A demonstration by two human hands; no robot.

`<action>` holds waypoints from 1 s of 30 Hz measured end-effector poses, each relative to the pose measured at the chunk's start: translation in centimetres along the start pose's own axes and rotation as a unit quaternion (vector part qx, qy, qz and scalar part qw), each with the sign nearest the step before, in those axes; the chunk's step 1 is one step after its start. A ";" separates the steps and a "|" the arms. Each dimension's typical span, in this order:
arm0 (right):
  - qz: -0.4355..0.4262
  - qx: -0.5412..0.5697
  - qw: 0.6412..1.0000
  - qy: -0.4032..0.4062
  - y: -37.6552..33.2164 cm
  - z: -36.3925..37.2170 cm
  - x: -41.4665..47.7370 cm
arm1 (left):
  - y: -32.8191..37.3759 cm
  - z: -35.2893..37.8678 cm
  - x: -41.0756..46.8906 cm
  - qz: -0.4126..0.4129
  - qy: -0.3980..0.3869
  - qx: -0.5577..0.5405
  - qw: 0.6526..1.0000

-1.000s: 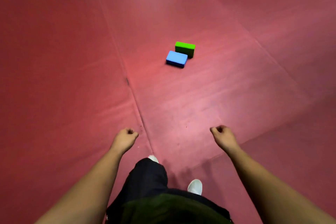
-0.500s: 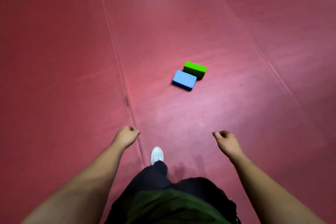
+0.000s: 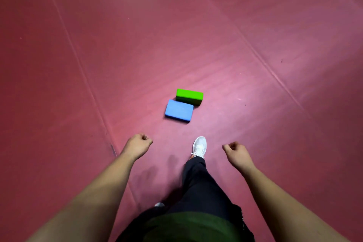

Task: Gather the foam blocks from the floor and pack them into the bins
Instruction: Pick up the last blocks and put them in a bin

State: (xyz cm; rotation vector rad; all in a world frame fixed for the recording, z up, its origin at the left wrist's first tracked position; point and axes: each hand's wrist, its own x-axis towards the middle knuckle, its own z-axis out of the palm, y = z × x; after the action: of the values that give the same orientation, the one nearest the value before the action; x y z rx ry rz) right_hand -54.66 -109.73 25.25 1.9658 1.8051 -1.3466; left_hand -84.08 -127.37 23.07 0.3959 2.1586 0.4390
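Matt foam blue block (image 3: 179, 110) and green block (image 3: 189, 96) on smooth, faintly sheened red mat floor (image 3: 255, 25).

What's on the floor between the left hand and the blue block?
Nothing. In the head view, only bare red mat lies between the left hand and the blue block.

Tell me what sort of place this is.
Likely a gym or padded training room: wide red mats, joined at long seams, cover the floor, and a blue foam block and green foam block lie there.
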 end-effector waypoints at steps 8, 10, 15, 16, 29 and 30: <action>-0.058 -0.108 0.991 -0.055 -15.3 -0.3 16.1 | 8.7 -3.4 12.6 -0.039 -0.014 0.006 0.999; -0.068 -0.130 0.987 -0.061 -18.0 0.7 19.5 | 10.4 -3.7 16.4 -0.037 -0.018 0.014 0.999; -0.046 -0.146 0.986 -0.068 -21.1 6.7 29.5 | 12.6 -3.0 29.3 -0.007 -0.057 0.067 0.996; -0.033 -0.140 0.987 -0.065 -21.1 8.4 31.8 | 12.7 -2.5 32.5 0.006 -0.065 0.088 0.994; 0.079 -0.100 0.992 -0.025 -11.7 31.2 59.1 | 5.4 13.7 67.1 0.060 -0.115 0.188 0.974; 0.087 -0.098 0.991 -0.022 -10.5 32.3 60.5 | 4.5 15.5 68.6 0.053 -0.114 0.180 0.976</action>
State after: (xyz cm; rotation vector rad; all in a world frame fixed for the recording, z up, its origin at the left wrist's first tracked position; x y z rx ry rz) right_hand -87.55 -83.98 -30.19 1.9240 1.6340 -1.1049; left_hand -109.86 -91.28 -31.67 0.7298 1.9942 0.0509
